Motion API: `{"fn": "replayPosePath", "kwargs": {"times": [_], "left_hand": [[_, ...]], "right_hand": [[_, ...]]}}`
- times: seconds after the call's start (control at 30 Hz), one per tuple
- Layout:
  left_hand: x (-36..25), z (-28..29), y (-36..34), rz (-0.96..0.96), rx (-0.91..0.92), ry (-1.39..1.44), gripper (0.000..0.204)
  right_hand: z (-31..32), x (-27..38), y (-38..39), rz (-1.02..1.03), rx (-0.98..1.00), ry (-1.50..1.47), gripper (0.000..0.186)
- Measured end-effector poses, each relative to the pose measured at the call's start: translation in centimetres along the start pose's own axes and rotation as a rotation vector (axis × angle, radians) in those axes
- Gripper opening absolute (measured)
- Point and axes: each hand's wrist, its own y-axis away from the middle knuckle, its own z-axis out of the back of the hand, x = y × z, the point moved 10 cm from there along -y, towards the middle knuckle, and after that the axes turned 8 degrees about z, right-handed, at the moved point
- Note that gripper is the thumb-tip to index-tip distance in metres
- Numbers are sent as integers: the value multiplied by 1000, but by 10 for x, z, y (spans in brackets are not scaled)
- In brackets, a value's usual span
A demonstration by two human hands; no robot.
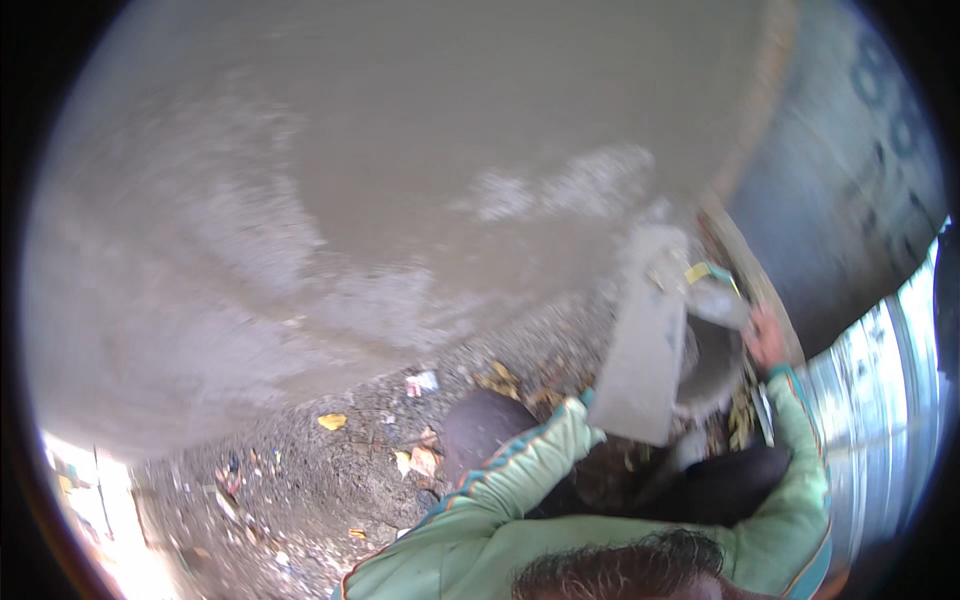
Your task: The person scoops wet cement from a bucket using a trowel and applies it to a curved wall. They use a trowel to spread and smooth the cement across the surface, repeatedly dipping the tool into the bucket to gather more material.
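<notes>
A long board (640,350), room off its left edge, points at the wall (400,130), left hand hidden, right hand (765,338) blurred, both grips unclear.

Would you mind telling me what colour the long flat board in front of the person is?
The flat board is dull grey, best seen in the head view.

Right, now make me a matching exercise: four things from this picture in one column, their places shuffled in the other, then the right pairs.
Things
1. long, flat grey board
2. small yellow leaf-like scrap
3. shiny ribbed metal sheeting
4. bare right hand

Places
A. at far right, beyond the light-green right sleeve
B. beside the long brown wood-like strip
C. lower end by the light-green left sleeve
D. on the gritty grey-brown ground

Pairs: 1-C, 2-D, 3-A, 4-B
</notes>
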Motion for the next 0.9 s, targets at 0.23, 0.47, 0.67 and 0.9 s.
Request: {"fn": "replayPosePath", "kwargs": {"times": [0.23, 0.47, 0.67, 0.9], "left_hand": [[-62, -38, 50, -97, 151, 287, 56], [-221, -55, 156, -570, 321, 308, 57], [-403, -77, 298, -1454, -377, -240, 42], [-476, -180, 258, -1760, -1590, -1103, 51]], "right_hand": [[-38, 70, -41, 54, 740, 212, 38], [68, 237, -141, 386, 496, -35, 30], [136, 379, -122, 859, 389, -173, 35], [79, 375, -98, 915, 624, -424, 34]]}}
